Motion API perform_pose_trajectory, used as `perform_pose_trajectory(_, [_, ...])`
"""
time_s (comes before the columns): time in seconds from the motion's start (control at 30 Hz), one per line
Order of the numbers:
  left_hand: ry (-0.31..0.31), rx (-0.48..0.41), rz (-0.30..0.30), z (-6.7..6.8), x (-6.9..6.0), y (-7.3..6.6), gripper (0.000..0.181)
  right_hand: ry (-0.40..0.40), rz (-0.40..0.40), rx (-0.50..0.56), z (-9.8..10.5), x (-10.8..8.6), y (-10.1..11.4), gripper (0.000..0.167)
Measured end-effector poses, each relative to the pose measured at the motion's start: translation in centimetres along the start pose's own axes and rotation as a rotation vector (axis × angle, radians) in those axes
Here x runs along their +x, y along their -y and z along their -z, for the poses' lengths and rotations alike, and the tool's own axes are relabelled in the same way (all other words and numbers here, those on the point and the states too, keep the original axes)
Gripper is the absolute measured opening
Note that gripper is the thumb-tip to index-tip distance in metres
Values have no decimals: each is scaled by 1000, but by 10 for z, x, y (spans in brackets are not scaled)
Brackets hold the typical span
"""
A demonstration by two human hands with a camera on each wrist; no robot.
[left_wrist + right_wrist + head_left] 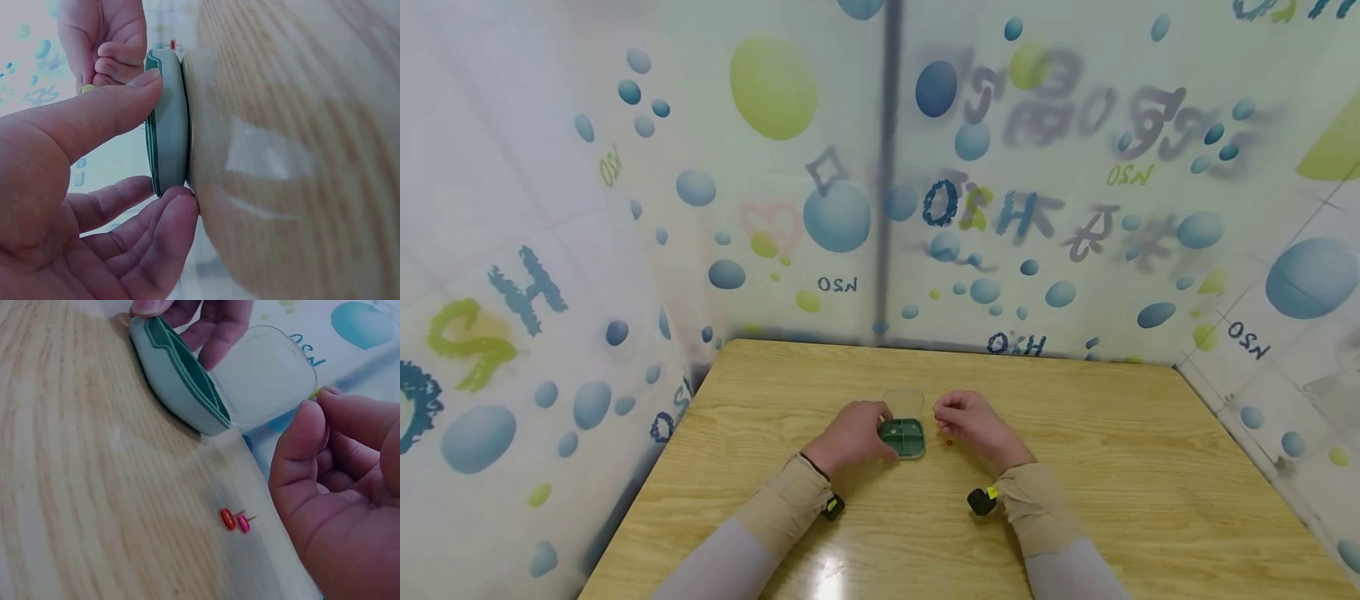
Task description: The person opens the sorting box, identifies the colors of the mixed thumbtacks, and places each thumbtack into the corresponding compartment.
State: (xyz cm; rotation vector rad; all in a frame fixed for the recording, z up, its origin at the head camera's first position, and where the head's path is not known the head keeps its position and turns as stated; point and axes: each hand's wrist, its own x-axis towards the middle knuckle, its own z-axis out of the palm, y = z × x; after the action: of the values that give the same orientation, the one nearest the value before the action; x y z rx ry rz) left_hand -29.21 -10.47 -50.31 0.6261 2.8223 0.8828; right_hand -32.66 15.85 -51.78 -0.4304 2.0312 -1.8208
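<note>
A small green box [913, 446] with several compartments sits on the table, its clear lid [269, 375] raised at the back. My left hand [850, 435] grips the box from its left side, thumb along the near rim and fingers round the far side. A tiny pale speck shows in its far left compartment. Just right of the box, my right hand [976, 423] pinches a yellow thumbtack [315, 393] between thumb and forefinger, mostly hidden by the fingertips. Below that hand, a red thumbtack [228, 519] and a pink thumbtack [244, 523] lie side by side on the tabletop.
The wooden table [1112, 467] reaches back to a wall covering [1037, 208] printed with blue and green dots and letters. Similar covering hangs at both sides. A black wrist camera [981, 501] sits by the right wrist, another [832, 507] by the left.
</note>
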Motion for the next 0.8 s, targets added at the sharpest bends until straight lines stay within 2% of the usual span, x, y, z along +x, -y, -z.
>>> perform_pose_trajectory(0.23, [0, -9, 15, -1, 1, 0, 56, -11, -12, -144, -13, 5, -4, 26])
perform_pose_trajectory(0.5, [4, -14, 4, 0, 2, 0, 55, -68, -48, -226, -26, 5, 0, 20])
perform_pose_trajectory(0.63, [3, -18, 3, 1, 2, -1, 55, -78, -37, -262, -30, 4, 4, 17])
perform_pose_trajectory(0.8, [4, -23, 2, 1, 1, -2, 55, -117, -9, -377, -34, 4, 7, 14])
